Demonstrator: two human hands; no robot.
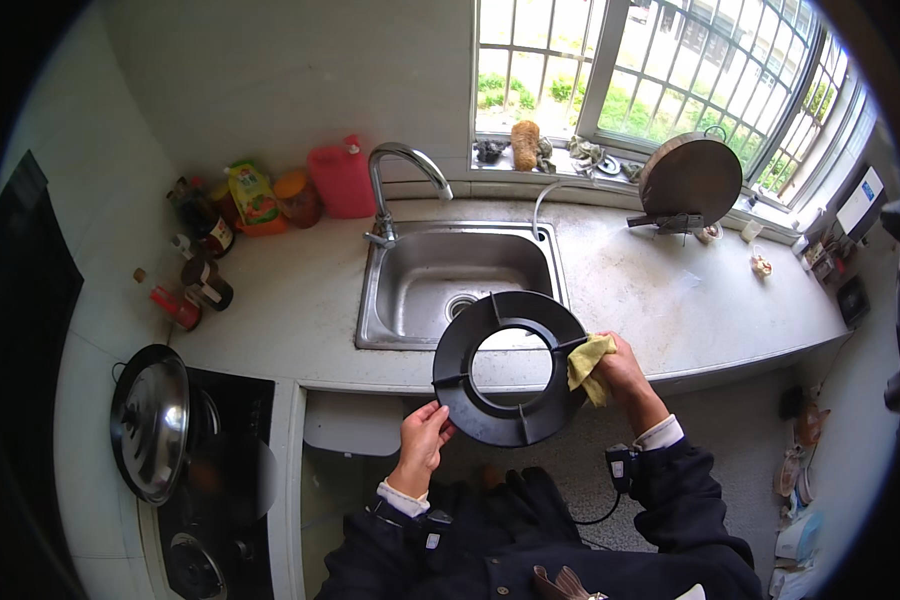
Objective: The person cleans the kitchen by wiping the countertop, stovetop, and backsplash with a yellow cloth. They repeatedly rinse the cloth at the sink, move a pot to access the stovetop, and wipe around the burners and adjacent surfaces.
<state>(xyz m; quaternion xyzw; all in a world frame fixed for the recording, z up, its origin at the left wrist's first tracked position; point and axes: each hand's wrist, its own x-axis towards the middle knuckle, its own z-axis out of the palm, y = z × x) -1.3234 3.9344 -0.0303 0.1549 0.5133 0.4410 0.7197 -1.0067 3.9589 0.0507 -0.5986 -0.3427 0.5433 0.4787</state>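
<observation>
Between my hands is a black ring-shaped gas stove pan support (460, 351) with short raised ribs, held up over the counter's front edge. My left hand (422, 441) pinches its lower left rim between thumb and fingers. At the right rim, my right hand (624, 369) grips a yellow cloth (592, 363) pressed against the ring. Behind the ring lies a stainless steel sink (405, 279), its front right part hidden by the ring. A chrome faucet (382, 187) rises at the sink's back left corner.
A gas stove (259, 401) lies at left, bearing a lidded wok (154, 427). Bottles (208, 225) and a pink jug (341, 178) line the back left wall. A round wooden cutting board (690, 180) stands upright at the counter's (630, 300) back right.
</observation>
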